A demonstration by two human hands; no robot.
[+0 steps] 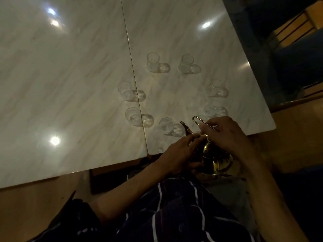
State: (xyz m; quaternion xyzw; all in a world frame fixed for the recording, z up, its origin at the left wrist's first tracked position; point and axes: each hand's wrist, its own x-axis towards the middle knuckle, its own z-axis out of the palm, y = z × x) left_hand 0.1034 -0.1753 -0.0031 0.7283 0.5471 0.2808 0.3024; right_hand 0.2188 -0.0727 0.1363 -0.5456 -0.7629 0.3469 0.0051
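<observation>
A shiny gold teapot [216, 160] hangs over the near edge of the white marble table [70, 84], its curved spout [186, 128] pointing away from me. My right hand [225, 135] grips the thin gold wire handle [198, 119] above the pot. My left hand [178, 154] cups the pot's left side, its fingertips resting on the lid knob [203, 135]. Several small clear glasses stand in a ring on the table, the nearest glass [167, 125] just beyond the spout.
More glasses stand at the far side [153, 62] and at the left [125, 89]. A seam [134, 81] runs between the two table halves. Wooden floor [297, 145] lies to the right, and dark seating [288, 49] stands at the far right.
</observation>
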